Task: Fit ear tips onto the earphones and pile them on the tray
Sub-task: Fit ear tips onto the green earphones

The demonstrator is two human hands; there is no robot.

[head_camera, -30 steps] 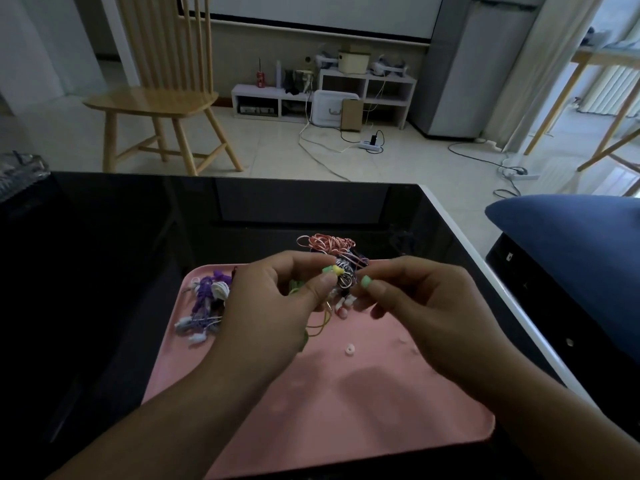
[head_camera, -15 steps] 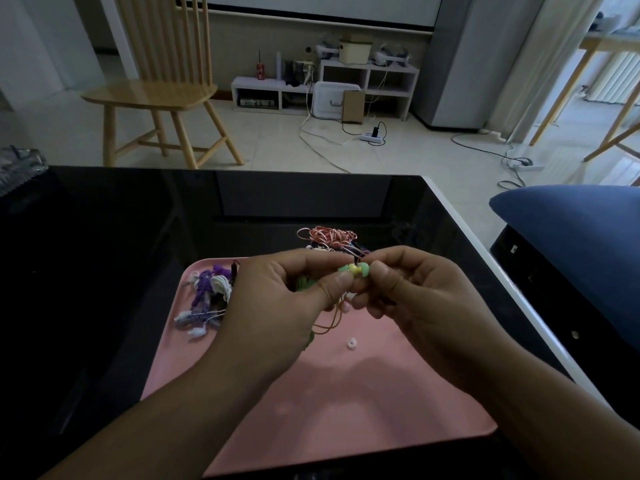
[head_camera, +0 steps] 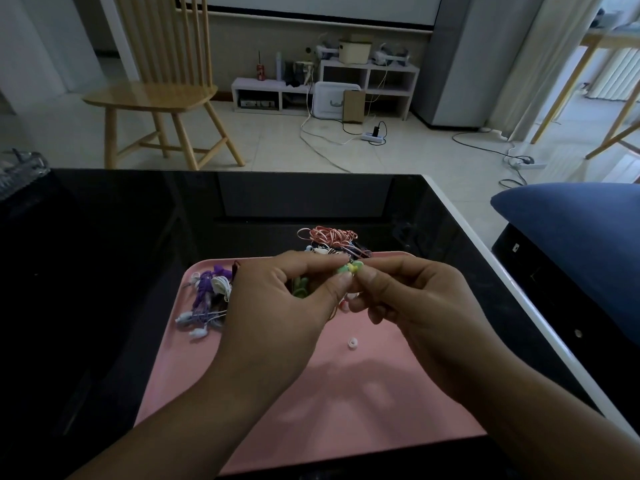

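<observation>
Above the pink tray (head_camera: 311, 410) my left hand (head_camera: 280, 306) pinches a green-and-yellow earbud (head_camera: 349, 269) between thumb and forefinger, its cable bunched in the palm. My right hand (head_camera: 412, 303) meets it fingertip to fingertip and pinches the same earbud, where a green ear tip sits. A bundle of purple and white earphones (head_camera: 207, 299) lies at the tray's far left. A tangle of red-white and dark earphones (head_camera: 332, 239) lies at the tray's far edge, partly behind my fingers. One loose white ear tip (head_camera: 352, 342) lies on the tray under my right hand.
The tray rests on a glossy black table (head_camera: 104, 271) with a white right edge. A blue cushion (head_camera: 581, 244) sits to the right of the table. A wooden chair (head_camera: 156, 98) stands on the floor beyond the table's far edge. A clear glass object (head_camera: 19, 168) shows at far left.
My two hands have come together: the right fingertips, apart from the left a second ago, now press against the earbud held by the left hand. The view tilted slightly.
</observation>
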